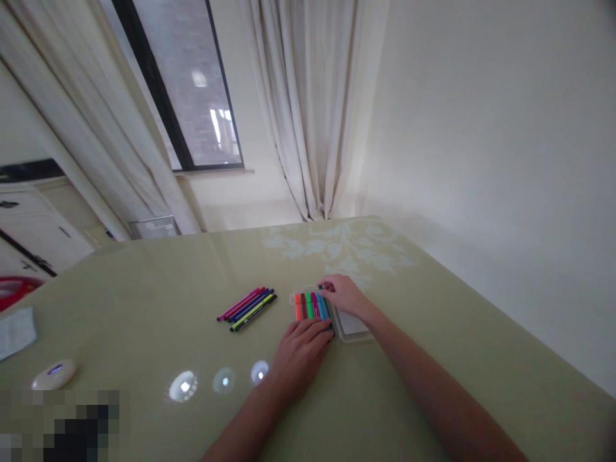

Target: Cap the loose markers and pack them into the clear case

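Several coloured felt-tip markers [308, 307] lie side by side in a clear plastic case [292, 299], among them orange, brown, green, magenta and blue. My left hand [304, 346] rests flat across the near ends of the row, fingers stretched out and touching the markers. At the far right end of the row, my right hand [341, 292] pinches the end of a dark green marker [321, 287]. The case's other half [353, 327], with a white sheet inside, lies partly under my right wrist. Left of the case is a loose group of markers [248, 308], pink, blue and yellow-green.
The markers lie on a pale green table [168, 295] with a leaf pattern at its far side. A white oval device [54, 374] and a pale cloth or paper [17, 332] are at the left. A wall [505, 192] borders the right edge; curtains [308, 115] hang behind.
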The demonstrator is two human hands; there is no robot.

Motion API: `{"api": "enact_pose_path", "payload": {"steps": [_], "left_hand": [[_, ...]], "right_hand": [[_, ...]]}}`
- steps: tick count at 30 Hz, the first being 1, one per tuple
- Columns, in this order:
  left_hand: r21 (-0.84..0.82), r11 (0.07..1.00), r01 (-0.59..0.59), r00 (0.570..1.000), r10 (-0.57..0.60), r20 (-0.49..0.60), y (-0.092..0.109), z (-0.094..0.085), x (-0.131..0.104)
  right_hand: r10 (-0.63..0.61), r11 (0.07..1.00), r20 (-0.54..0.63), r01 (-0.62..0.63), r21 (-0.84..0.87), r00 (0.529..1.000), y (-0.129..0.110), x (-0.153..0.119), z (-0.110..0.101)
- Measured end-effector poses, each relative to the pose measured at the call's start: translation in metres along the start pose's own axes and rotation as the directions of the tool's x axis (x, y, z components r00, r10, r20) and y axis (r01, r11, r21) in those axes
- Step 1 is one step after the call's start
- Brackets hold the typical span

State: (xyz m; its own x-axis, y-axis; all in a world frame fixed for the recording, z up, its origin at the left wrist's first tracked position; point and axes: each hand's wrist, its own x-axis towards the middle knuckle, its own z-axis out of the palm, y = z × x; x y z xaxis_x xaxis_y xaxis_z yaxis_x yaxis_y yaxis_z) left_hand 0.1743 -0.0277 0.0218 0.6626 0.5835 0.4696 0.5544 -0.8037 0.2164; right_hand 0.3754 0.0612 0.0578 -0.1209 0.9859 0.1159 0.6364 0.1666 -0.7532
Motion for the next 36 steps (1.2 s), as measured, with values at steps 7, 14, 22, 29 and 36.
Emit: {"api": "enact_pose_path", "payload": {"steps": [7, 14, 22, 29, 36], "left_hand": [[-0.001, 1.0, 0.009, 0.999, -0.009, 0.044, 0.004, -0.002, -0.001], [0.024, 0.999, 0.022, 0.999, -0.023, 0.042, 0.003, 0.001, -0.002], [0.024, 1.0, 0.002, 0.998, -0.004, 0.068, 0.001, 0.001, -0.002], [0.005, 1.0, 0.003, 0.998, -0.003, 0.064, 0.002, 0.001, -0.002], [0.011, 1.0, -0.005, 0.998, 0.004, 0.056, 0.001, 0.001, -0.002]], "right_hand": [[0.065, 0.988, 0.039, -0.07, 0.137, 0.997, 0.005, 0.005, -0.014], [0.101, 0.955, 0.063, -0.114, 0.275, 0.993, 0.009, 0.005, -0.019], [0.063, 0.993, 0.113, -0.073, 0.091, 0.992, 0.015, 0.005, -0.014], [0.011, 0.99, 0.127, 0.008, -0.144, 0.992, 0.009, 0.003, -0.02], [-0.01, 0.969, 0.153, 0.048, -0.241, 0.988, 0.007, 0.0, -0.02]]}}
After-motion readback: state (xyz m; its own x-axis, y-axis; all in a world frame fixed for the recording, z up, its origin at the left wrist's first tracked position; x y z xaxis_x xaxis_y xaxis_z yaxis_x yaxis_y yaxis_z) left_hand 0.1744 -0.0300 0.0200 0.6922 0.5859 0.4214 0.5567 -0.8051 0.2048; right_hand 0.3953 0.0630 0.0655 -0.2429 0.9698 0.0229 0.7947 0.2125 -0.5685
